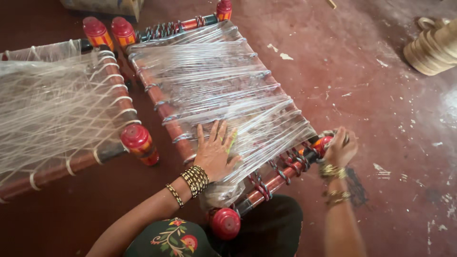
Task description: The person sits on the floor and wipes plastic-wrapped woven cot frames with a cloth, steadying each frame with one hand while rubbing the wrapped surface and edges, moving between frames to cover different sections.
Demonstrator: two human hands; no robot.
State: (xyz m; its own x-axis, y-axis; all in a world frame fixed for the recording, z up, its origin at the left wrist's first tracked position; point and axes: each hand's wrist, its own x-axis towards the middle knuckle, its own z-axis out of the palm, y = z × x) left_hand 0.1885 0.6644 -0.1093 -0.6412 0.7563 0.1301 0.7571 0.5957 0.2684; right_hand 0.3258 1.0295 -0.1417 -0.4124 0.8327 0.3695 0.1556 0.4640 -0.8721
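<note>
Left hand (214, 151): open, fingers spread, palm pressed flat on the clear plastic wrap (214, 81) at the near end of a small woven cot (164, 112). A scrap of yellow-green shows under the fingers; what it is cannot be told. A stack of gold and dark bangles (194, 181) sits on the wrist, with one thin bracelet further up the forearm.

Right hand (339, 147): closed around the cot's near right corner, where the red knob of the leg (322, 143) shows just beside the fingers. Whether it also holds the end of the wrap cannot be told. Gold bangles on this wrist too.

Small woven cot: low frame, red lacquered rails with yellow bands, centre of view, running from the person away to the top of the frame. Plastic wrap stretched in tight bands across its whole top. Near rail (276, 178) wound with coloured cord; a red leg knob (225, 222) at the near left corner, close to the person's lap.

Second cot (57, 109): to the left, just beside the first, strung with white cord and partly filmed over. Red-topped legs at its corners.

Floor (381, 95): dark red, scuffed, flecked with white.

Coiled pale strip (431, 45): upper right, well apart from both cots.
</note>
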